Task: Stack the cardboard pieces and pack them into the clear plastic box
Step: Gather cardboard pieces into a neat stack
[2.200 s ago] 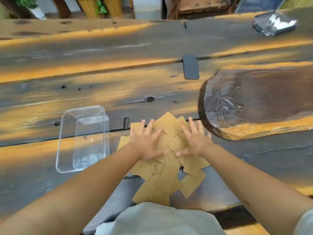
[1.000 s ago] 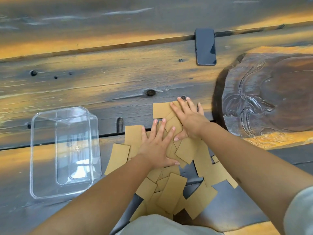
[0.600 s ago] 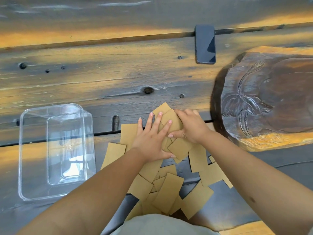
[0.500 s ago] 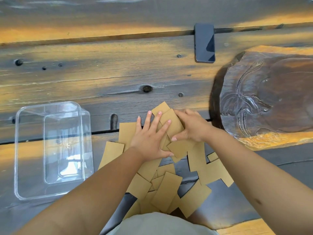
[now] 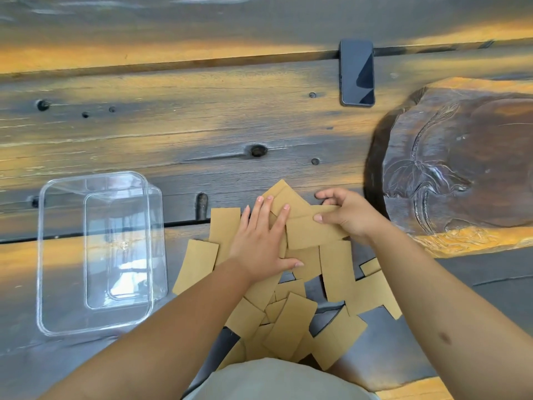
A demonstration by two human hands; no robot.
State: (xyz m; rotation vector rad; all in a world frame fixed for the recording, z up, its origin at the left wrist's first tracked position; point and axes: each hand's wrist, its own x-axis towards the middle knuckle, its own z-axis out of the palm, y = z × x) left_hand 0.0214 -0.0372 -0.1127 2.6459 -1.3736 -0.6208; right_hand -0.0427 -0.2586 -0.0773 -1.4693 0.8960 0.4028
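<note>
Cardboard pieces [image 5: 291,324]: head view, a loose overlapping scatter of brown rectangles on the near part of the wooden table [image 5: 173,125], between the two forearms and running down to the table's near edge.
Left hand [image 5: 261,241]: palm down, fingers spread and flat, pressing on the upper part of the scatter; holds nothing.
Right hand [image 5: 350,215]: fingers curled around the right end of one cardboard piece [image 5: 311,230], thumb on its upper face, the piece tilted and lying over the others just beside the left hand's fingertips.
Clear plastic box [image 5: 43,255]: stands open side up on the table to the left of the pieces, near them but not touching; no cardboard inside.
Phone [image 5: 357,73]: dark, face up, lies flat farther back on the table, well apart from the pieces.
Carved wooden slab [image 5: 467,168]: dark, on the right side of the table, just beside the right hand.
Grey cloth [image 5: 277,379]: at the bottom edge of the view, covering the lowest pieces.
</note>
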